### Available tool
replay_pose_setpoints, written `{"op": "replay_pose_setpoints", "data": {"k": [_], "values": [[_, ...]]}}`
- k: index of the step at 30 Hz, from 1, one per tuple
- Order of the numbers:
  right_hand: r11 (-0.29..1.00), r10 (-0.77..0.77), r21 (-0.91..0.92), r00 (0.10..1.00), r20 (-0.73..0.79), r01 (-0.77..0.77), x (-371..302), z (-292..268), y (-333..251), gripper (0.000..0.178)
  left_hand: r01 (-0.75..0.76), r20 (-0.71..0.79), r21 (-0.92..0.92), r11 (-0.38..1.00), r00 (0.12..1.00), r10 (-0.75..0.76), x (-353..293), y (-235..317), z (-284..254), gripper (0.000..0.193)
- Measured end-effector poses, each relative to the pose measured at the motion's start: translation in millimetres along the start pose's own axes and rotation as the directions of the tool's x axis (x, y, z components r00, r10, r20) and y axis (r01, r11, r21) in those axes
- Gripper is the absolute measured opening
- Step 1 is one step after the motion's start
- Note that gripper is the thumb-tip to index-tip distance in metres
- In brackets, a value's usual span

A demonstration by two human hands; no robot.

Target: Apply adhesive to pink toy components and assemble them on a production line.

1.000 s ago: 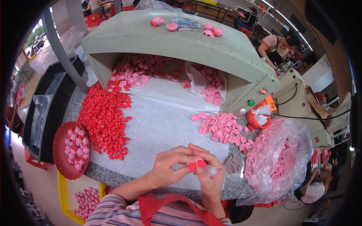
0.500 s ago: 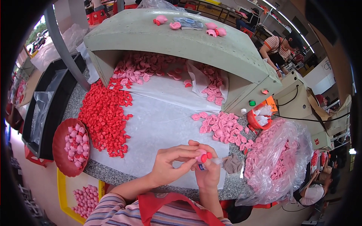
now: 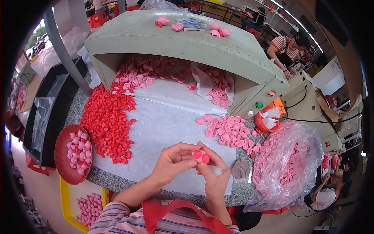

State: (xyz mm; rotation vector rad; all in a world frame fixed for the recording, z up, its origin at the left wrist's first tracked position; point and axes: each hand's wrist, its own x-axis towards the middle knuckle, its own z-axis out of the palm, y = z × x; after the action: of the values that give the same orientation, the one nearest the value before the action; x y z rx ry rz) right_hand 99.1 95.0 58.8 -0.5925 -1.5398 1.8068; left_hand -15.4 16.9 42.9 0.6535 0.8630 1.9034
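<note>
Above the white sheet, a small round pink figure (image 3: 200, 156) with two red oval pieces on it sits between my hands, the red ovals facing up. My left hand (image 3: 171, 162) pinches it from the left with thumb and fingertips. From the right, the thumb and fingers of my right hand (image 3: 215, 175) close on it too. A translucent small bottle (image 3: 219, 170) is tucked in my right hand, mostly hidden by the fingers. Loose red pieces (image 3: 107, 124) lie heaped to the left, and pink curved shells (image 3: 230, 132) lie to the right.
A grey-green metal hood (image 3: 179, 43) stands behind, with pink shells (image 3: 146, 72) inside. At left are a red bowl (image 3: 62, 156) of pink figures, a black tray (image 3: 39, 117) and a yellow crate (image 3: 66, 199). A plastic bag (image 3: 288, 167), grey cloth (image 3: 241, 169) and red cup (image 3: 267, 123) are at right.
The pink figure has turned so both red ovals face up, and it has shifted slightly left. My right thumb has come onto it; the bottle's blue label no longer shows.
</note>
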Motion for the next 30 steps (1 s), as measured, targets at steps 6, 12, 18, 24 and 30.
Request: {"op": "replay_pose_setpoints", "data": {"k": [6, 12, 18, 24, 30], "values": [[0.954, -0.268, -0.115, 0.959, 0.091, 0.277, -6, -3, -2, 0.033, 0.049, 0.162, -0.088, 0.995, 0.986, -0.034, -2, 2, -19, 0.032], [0.983, 0.146, 0.093, 0.982, 0.117, -0.157, 3, -9, -17, 0.025, 0.233, 0.275, -0.050, 0.971, 0.938, -0.211, -4, 19, -23, 0.035], [0.968, 0.250, -0.041, 0.955, 0.159, -0.246, 5, -7, -15, 0.022, 0.249, 0.235, 0.119, 0.961, 0.934, -0.271, -8, 37, -14, 0.036], [0.929, 0.343, 0.038, 0.895, 0.286, -0.368, 11, -11, -14, 0.018, 0.241, 0.282, 0.168, 0.956, 0.917, -0.281, -7, 42, -20, 0.036], [0.866, 0.450, 0.018, 0.796, 0.404, -0.499, 21, -13, -18, 0.012, 0.372, 0.222, 0.100, 0.923, 0.896, -0.385, -5, 41, -30, 0.036]]}}
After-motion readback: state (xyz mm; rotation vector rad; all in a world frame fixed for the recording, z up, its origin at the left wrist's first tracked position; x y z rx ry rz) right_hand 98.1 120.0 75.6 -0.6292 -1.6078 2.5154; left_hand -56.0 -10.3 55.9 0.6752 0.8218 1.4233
